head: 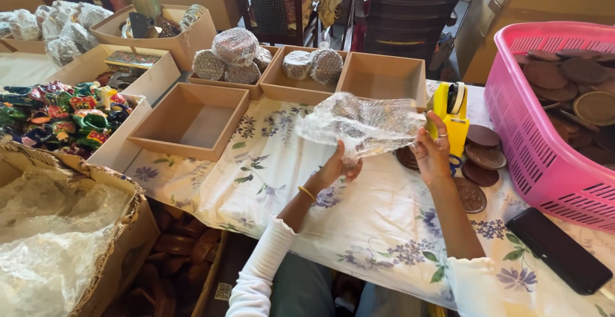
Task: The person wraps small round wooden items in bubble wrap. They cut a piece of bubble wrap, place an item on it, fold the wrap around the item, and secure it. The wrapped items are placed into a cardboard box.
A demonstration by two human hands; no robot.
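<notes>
Two hands: both up over the table, one sheet of bubble wrap (362, 123) stretched between them
Left hand (338, 166): fingers pinched shut on the wrap's lower left edge, gold bangle on the wrist
Right hand (432, 152): fingers closed round the right edge, just in front of the yellow tape dispenser (451, 115)
Wrap spot: held in the air above the floral tablecloth (359, 227), near the empty cardboard trays
Right side: brown round discs (482, 157) on the cloth, more in the pink basket (544, 170), black phone (558, 250) beside it
Back row: wrapped bundles (234, 54) sitting in trays
Left side: painted figurines (70, 115), box of wrap (57, 240)
</notes>
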